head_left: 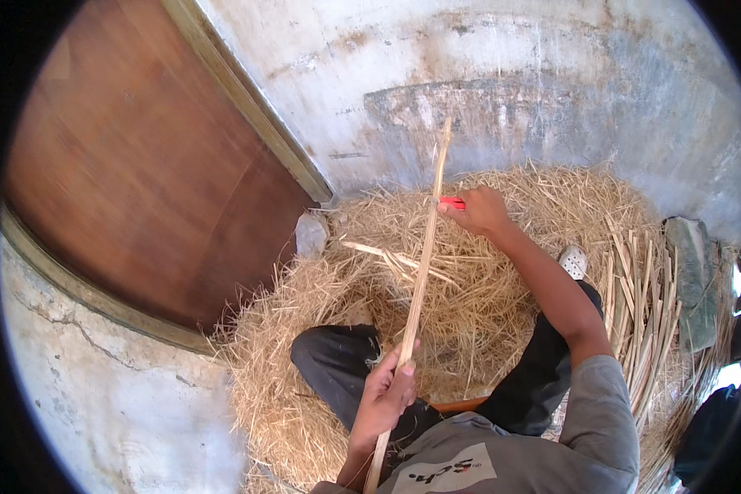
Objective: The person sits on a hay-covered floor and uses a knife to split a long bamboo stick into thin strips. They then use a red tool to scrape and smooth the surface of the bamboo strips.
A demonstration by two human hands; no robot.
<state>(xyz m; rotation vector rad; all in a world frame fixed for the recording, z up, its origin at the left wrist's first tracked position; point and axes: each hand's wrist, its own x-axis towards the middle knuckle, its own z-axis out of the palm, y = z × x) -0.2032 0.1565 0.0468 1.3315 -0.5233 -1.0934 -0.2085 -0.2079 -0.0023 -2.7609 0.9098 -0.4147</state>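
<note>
A long, pale strip of split wood or bamboo [418, 290] runs from beside my waist up toward the wall. My left hand [384, 397] is closed around its lower part, thumb on top. Farther up, my right hand [481, 212] grips a small red-handled cutting tool [451, 202]. That tool's tip meets the strip at its upper part; its blade is too small to make out. A thin sliver stands away from the strip near its far end. Below the tool, a few pale split pieces [391, 257] lie on the shavings.
A thick heap of straw-coloured shavings [502, 321] surrounds my bent legs. Long strips [644, 300] lie in a bundle at right, beside a grey-green slab [696, 284]. A stained wall [543, 99] rises ahead; a brown door [156, 165] stands at left, with a pale stone [311, 234] near its corner.
</note>
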